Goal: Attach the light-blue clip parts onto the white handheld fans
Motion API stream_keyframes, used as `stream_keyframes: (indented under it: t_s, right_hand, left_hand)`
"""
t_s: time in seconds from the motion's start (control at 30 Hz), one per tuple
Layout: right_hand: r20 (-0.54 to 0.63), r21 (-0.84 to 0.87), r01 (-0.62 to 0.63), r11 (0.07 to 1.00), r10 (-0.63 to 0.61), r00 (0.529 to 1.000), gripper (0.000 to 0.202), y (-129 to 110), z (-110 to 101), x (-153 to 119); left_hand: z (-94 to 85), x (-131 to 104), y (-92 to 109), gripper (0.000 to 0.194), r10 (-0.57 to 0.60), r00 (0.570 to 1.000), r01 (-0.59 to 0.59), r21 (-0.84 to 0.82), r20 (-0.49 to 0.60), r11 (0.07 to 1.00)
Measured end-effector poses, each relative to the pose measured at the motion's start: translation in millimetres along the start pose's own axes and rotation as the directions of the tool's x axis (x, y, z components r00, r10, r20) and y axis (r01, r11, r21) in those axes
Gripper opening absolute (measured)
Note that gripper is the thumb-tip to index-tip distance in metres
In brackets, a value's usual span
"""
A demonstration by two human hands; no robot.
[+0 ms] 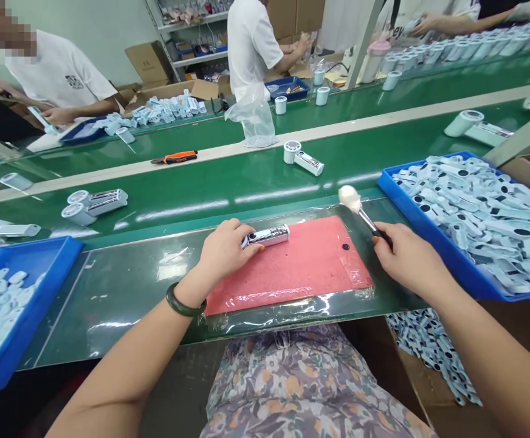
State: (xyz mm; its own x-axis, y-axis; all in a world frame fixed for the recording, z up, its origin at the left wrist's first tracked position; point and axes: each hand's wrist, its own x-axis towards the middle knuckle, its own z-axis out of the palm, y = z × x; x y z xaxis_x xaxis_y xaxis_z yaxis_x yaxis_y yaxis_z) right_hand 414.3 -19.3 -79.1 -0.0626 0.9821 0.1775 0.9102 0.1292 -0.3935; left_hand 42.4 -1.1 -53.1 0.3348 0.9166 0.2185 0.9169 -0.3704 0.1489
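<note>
My left hand (227,248) is closed around one end of a pale blue handheld device (271,235). Its handle points right and shows dark and silvery inner parts; the end under my fingers is hidden. The device is over a pink mat (292,267) wrapped in clear plastic. In my right hand (404,255) is a soft brush (364,214), gripped by its dark handle, with the whitish bristle head pointing up and left, apart from the device. A small black disc (346,247) lies on the mat's right part.
Blue trays of pale blue parts flank me, one tray (456,267) right, another (59,267) left. Across the green belt (228,188) are similar devices (309,163), orange-handled pliers (180,157) and a plastic bag (256,121). Co-workers are opposite. A carton (438,389) of parts sits below.
</note>
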Motion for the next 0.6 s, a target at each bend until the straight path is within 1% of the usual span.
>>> stream_keyframes:
  t_s: [0.07, 0.1, 0.17, 0.23, 0.3, 0.37, 0.43, 0.5, 0.53, 0.6]
  right_hand:
    - [0.060, 0.220, 0.021, 0.975, -0.035, 0.998, 0.040, -21, -2, -5]
    - [0.084, 0.297, 0.057, 0.953, -0.085, 0.993, 0.042, -34, -3, -8]
    - [0.103, 0.374, 0.188, 0.908, -0.242, 0.965, 0.046, -59, -4, -15]
    - [0.080, 0.374, 0.309, 0.874, -0.363, 0.928, 0.050, -80, -2, -20]
    - [0.073, 0.319, 0.358, 0.878, -0.399, 0.914, 0.053, -92, 4, -21]
    - [0.126, 0.214, 0.379, 0.900, -0.411, 0.903, 0.054, -96, 12, -19]
    - [0.219, 0.113, 0.411, 0.905, -0.426, 0.878, 0.054, -95, 16, -16]
    - [0.256, 0.081, 0.440, 0.894, -0.445, 0.858, 0.054, -93, 14, -13]
    - [0.236, 0.094, 0.444, 0.891, -0.453, 0.859, 0.054, -93, 11, -12]
    - [0.126, 0.142, 0.447, 0.883, -0.464, 0.877, 0.053, -95, 2, -11]
  left_hand:
    - [-1.8, 4, -1, 0.030, 0.001, 0.999, -0.001, -0.014, 0.038, 1.000]
    - [-2.7, 5, -1, 0.030, 0.002, 0.999, -0.001, -0.021, 0.050, 1.000]
    - [-4.1, 6, -1, 0.031, -0.003, 0.998, 0.005, -0.034, 0.065, 0.999]
    - [-4.6, 6, 0, 0.030, -0.017, 0.997, 0.020, -0.040, 0.078, 0.999]
    - [-4.3, 5, 1, 0.028, -0.033, 0.996, 0.036, -0.038, 0.086, 0.999]
    - [-3.7, 4, 3, 0.025, -0.031, 0.996, 0.033, -0.028, 0.084, 0.999]
    - [-3.6, 4, 5, 0.023, -0.020, 0.997, 0.022, -0.016, 0.080, 1.000]
    - [-4.7, 3, 7, 0.023, -0.030, 0.995, 0.031, -0.004, 0.099, 1.000]
    - [-5.6, 3, 8, 0.024, -0.047, 0.993, 0.047, 0.001, 0.112, 0.999]
    - [-7.6, 3, 10, 0.027, -0.082, 0.987, 0.082, 0.007, 0.138, 0.997]
